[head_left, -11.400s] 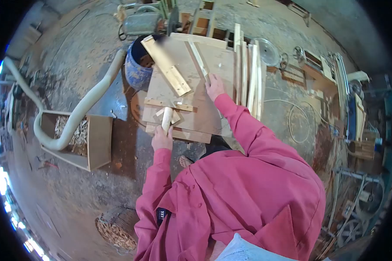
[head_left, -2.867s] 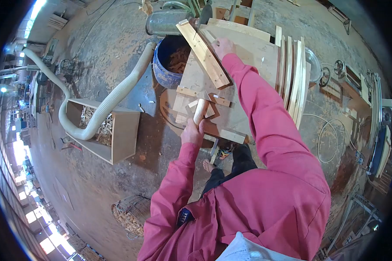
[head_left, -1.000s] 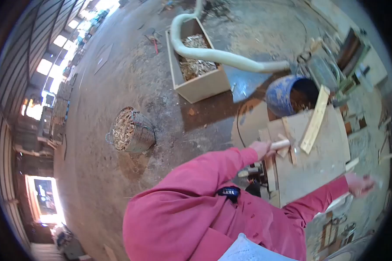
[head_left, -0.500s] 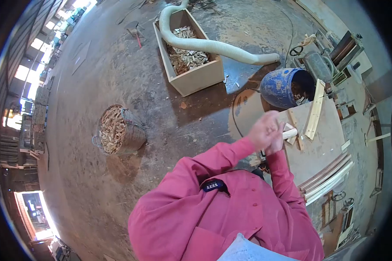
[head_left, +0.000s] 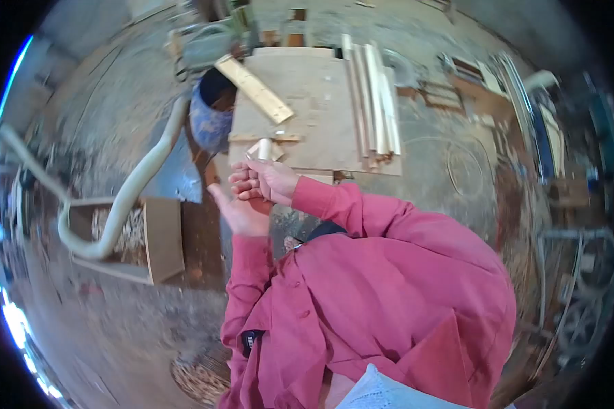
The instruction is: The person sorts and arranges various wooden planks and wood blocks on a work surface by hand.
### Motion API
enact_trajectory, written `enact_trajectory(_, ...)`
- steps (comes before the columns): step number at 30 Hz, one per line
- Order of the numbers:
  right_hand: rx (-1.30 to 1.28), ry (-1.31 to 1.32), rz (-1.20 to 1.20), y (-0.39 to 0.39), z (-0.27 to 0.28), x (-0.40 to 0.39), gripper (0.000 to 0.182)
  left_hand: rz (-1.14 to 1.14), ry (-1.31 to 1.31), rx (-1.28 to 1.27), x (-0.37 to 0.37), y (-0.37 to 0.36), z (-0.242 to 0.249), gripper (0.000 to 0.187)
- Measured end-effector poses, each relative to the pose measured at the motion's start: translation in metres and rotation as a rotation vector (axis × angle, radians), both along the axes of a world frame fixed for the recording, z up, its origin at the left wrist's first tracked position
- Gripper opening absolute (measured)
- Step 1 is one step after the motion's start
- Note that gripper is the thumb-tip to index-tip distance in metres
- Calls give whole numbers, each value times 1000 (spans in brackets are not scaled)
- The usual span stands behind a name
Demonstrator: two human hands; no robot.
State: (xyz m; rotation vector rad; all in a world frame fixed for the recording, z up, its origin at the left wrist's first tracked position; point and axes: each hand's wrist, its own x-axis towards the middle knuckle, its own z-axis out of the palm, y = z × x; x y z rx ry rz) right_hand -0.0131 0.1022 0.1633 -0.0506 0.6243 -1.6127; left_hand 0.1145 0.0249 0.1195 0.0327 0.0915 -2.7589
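My left hand (head_left: 247, 217) is palm up with its thumb spread out to the left; part of its fingers is hidden beneath my right hand (head_left: 271, 181). The right hand's fingers are curled over the left palm, and what they hold, if anything, is too blurred to make out. Just beyond the right hand is a pale cylindrical wooden piece (head_left: 265, 149); whether a hand touches it cannot be told. It overlaps a thin wooden strip (head_left: 290, 138) on the board-topped table (head_left: 320, 146). A wider plank (head_left: 256, 90) lies slanted at the table's left side.
Long pale strips (head_left: 376, 102) lie along the table's right side. At its left stands a blue barrel (head_left: 208, 126). Further left, a ribbed hose (head_left: 138, 184) runs over a wooden box (head_left: 165, 238) of scraps. A basket of wood pieces (head_left: 199, 382) stands at the bottom.
The view has swung to the right, so the table now lies ahead and the box at left. My left hand has opened, its thumb spread away; the right hand now overlaps its palm.
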Motion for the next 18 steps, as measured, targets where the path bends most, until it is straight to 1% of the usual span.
enact_trajectory(1, 1, -1, -42, 8, -11, -23, 36, 49, -447, -480, -7, 13, 47, 86)
enact_trajectory(2, 78, 405, -119, 17, -31, -50, 35, 156, -567, -292, -12, 15, 67, 102)
enact_trajectory(3, 167, 799, -189, 30, -51, -73, 33, 240, -591, -303, -3, 3, 59, 104)
enact_trajectory(4, 299, 1298, -281, 50, -70, -108, 36, 293, -560, -418, 7, -13, 54, 91)
enact_trajectory(5, 438, 1799, -357, 76, -81, -148, 39, 335, -768, -630, 14, -25, 45, 83)
enact_trajectory(6, 648, 1953, -421, 99, -86, -181, 41, 379, -974, -848, 22, -35, 33, 75)
enact_trajectory(7, 865, 2097, -484, 120, -90, -207, 43, 319, -1100, -949, 30, -42, 22, 66)
enact_trajectory(8, 983, 2092, -576, 137, -88, -228, 41, 256, -1220, -1052, 34, -44, 7, 57)
enact_trajectory(9, 1100, 2085, -670, 148, -87, -250, 38, 251, -1216, -1060, 39, -41, -14, 57)
enact_trajectory(10, 1108, 2079, -677, 155, -90, -271, 38, 220, -1293, -1266, 43, -38, -36, 53)
enact_trajectory(11, 1267, 1970, -531, 163, -100, -287, 37, 179, -1365, -1477, 40, -38, -48, 49)
enact_trajectory(12, 1416, 1847, -380, 171, -109, -296, 35, 153, -1416, -1490, 29, -29, -51, 49)
enact_trajectory(13, 1431, 1833, -374, 177, -115, -300, 35, 127, -1468, -1501, 23, -19, -58, 49)
enact_trajectory(14, 1430, 1842, -341, 179, -119, -306, 34, 110, -1486, -1542, 14, -16, -71, 53)
enact_trajectory(15, 1421, 1859, -307, 177, -118, -313, 33, 38, -1552, -1737, 3, -14, -76, 56)
enact_trajectory(16, 1395, 1865, -430, 175, -118, -312, 27, 5, -1561, -1850, -5, -12, -82, 54)
enact_trajectory(17, 1388, 1869, -421, 173, -117, -309, 27, -28, -1569, -1963, -15, -9, -89, 51)
enact_trajectory(18, 1299, 1877, -483, 169, -114, -306, 24, -21, -1583, -1953, -28, -6, -90, 51)
